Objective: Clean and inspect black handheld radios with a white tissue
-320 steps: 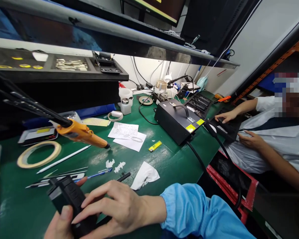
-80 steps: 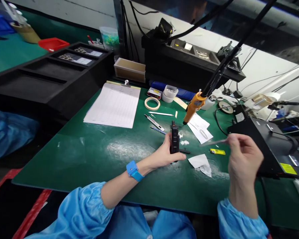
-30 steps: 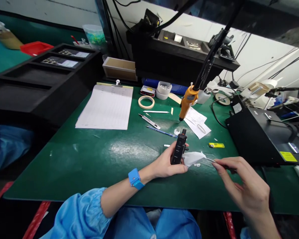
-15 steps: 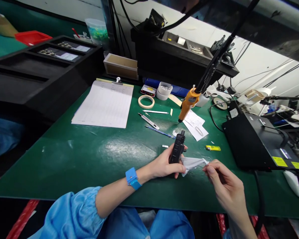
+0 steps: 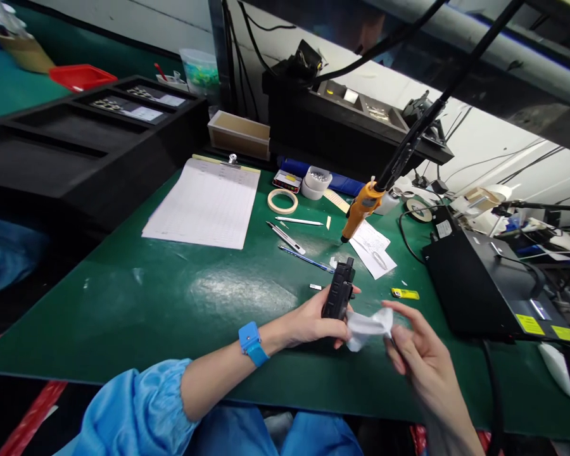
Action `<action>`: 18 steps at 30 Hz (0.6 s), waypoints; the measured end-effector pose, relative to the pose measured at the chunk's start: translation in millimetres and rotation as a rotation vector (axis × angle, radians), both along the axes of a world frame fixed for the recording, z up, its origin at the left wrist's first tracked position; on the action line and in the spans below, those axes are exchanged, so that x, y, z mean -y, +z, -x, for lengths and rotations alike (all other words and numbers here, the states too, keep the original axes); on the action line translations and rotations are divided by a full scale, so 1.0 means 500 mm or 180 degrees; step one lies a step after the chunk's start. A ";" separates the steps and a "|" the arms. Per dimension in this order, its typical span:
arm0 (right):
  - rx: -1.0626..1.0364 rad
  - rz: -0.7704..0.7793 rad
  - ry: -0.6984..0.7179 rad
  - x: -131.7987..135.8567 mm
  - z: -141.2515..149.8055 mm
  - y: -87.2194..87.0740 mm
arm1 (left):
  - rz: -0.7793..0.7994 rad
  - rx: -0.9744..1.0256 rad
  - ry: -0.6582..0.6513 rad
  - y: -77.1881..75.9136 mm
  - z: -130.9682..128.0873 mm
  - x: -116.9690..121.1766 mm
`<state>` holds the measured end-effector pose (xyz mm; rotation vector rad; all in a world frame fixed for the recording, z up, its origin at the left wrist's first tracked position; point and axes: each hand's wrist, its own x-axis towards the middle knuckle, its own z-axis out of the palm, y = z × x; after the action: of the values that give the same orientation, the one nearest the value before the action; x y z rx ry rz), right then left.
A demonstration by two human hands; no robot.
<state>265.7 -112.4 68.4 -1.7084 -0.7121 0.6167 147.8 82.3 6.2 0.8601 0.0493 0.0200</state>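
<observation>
My left hand [image 5: 320, 323], with a blue wrist strap [image 5: 253, 344] at its wrist, is closed round a black handheld device [image 5: 339, 291] that looks like a small two-way radio. The device stands tilted, with a narrow stub on top. A crumpled white cloth [image 5: 363, 329] stretches from beside my left thumb to my right hand [image 5: 418, 342]. The fingers of my right hand pinch the cloth's far end, index finger partly raised. The device's lower part and the cloth's left end are hidden by my left hand.
An orange electric screwdriver [image 5: 361, 209] hangs over the green table [image 5: 137, 316]. Behind my hands lie a utility knife [image 5: 285, 237], a blue pen [image 5: 306, 258] and masking tape [image 5: 282, 201]. A clipboard with papers [image 5: 204, 202] lies left; a yellow lighter [image 5: 405, 294] and black box [image 5: 475, 285] are right.
The cloth between my hands has bunched up and spread wider at its right end. My right index finger has lifted and straightened. The whole view has shifted slightly.
</observation>
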 end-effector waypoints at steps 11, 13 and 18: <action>-0.0409 0.0606 0.0483 -0.031 -0.030 0.006 | -0.0475 -0.0290 0.0208 0.012 0.002 0.000; 0.0329 0.0649 0.0148 -0.064 -0.109 0.030 | -0.0627 -0.0382 0.0426 0.013 0.000 0.001; 0.2164 0.1330 -0.0943 -0.183 -0.349 0.111 | -0.0783 -0.0442 0.0562 0.014 -0.001 0.004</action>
<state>440.4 -20.8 123.8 -2.3968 -0.8033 -0.0532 148.3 80.4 13.3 1.1001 0.2573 0.1343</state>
